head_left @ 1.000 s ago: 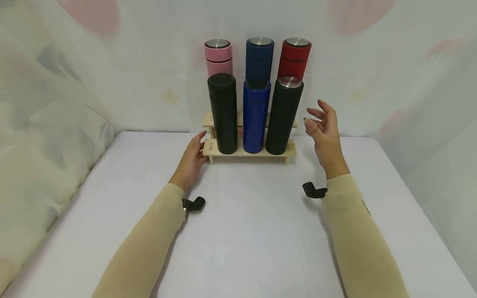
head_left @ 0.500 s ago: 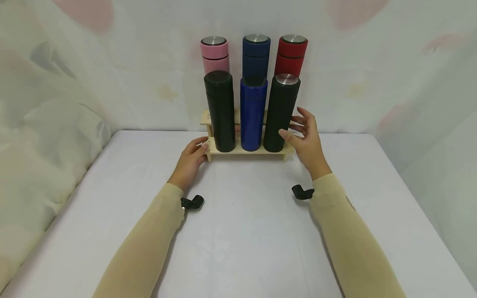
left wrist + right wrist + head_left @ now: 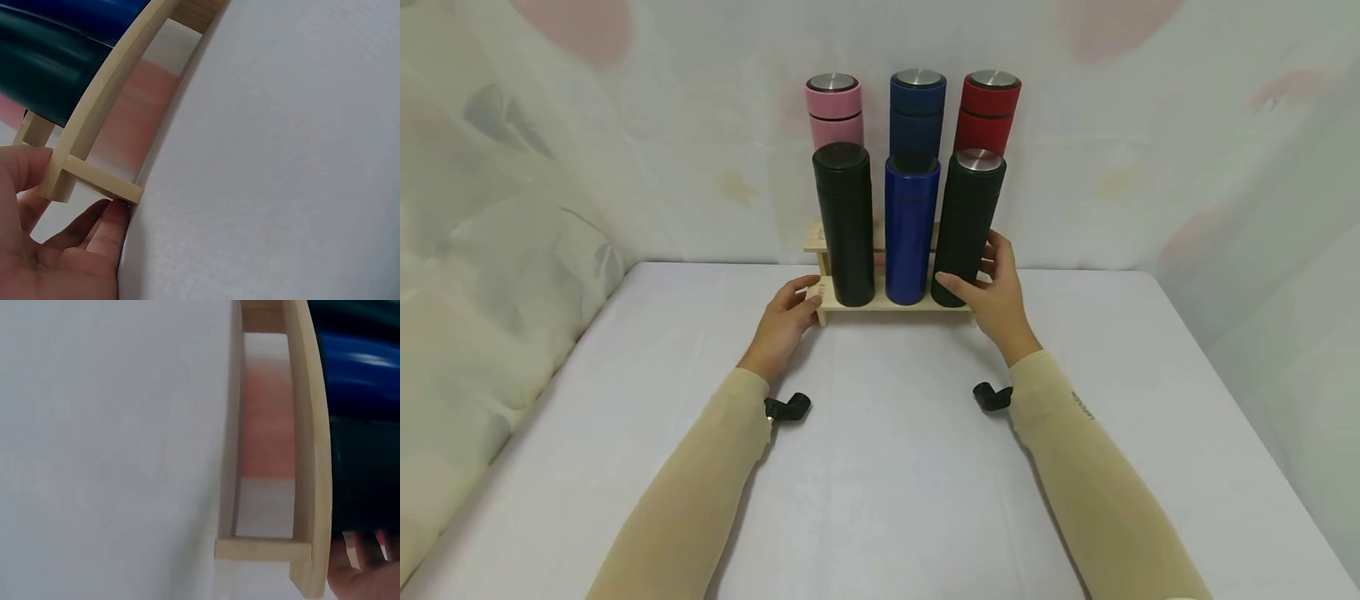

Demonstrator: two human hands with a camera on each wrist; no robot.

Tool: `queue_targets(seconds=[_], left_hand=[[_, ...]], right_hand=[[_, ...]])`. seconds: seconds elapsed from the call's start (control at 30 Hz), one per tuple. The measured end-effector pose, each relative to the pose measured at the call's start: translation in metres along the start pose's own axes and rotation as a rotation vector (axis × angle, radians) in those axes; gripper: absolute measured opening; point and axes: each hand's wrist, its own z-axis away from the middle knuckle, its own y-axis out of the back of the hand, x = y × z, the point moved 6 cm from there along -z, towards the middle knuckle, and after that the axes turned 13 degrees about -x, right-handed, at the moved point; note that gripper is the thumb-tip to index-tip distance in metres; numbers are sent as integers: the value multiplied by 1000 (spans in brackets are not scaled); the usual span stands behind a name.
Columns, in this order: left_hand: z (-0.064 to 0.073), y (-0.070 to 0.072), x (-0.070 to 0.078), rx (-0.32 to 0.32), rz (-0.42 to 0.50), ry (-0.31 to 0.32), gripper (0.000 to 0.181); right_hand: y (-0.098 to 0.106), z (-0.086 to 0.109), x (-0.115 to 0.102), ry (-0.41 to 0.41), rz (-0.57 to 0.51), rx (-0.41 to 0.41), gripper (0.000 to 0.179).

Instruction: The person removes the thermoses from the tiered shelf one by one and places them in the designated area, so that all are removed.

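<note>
A two-step wooden rack (image 3: 829, 293) holds insulated bottles in two rows. My left hand (image 3: 781, 327) grips its left end, thumb at the shelf top; the left wrist view shows fingertips against the short leg (image 3: 103, 179). My right hand (image 3: 1000, 304) holds the steel-lidded black bottle (image 3: 967, 225) at the front right, thumb across its lower front and fingers round its right side. This bottle stands on the front step beside the glossy blue bottle (image 3: 912, 233). At the front left is the all-black bottle (image 3: 844, 233).
Behind stand the pink bottle (image 3: 835, 108), the navy bottle (image 3: 917, 112) and the red bottle (image 3: 987, 112), their lower parts hidden by the front row. The white-covered table (image 3: 887, 467) meets a pale patterned cloth backdrop (image 3: 700, 150).
My right hand has moved left from beside the rack to take hold of the steel-lidded black bottle. My left hand has closed its thumb onto the rack's end.
</note>
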Motion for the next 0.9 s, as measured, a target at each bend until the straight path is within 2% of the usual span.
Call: queue_targets(seconds=[0.17, 0.43, 0.7, 0.9], left_hand=[[1, -2, 4, -3, -5, 27, 52], [0, -1, 1, 0, -10, 31, 52], [-2, 1, -2, 6, -35, 0, 52], [-1, 1, -2, 8, -14, -12, 50]], right_hand=[[-3, -1, -6, -20, 43, 29, 91], [-9, 10, -40, -28, 51, 16, 88], [-6, 12, -46, -28, 51, -8, 93], [-1, 15, -50, -36, 74, 5, 90]])
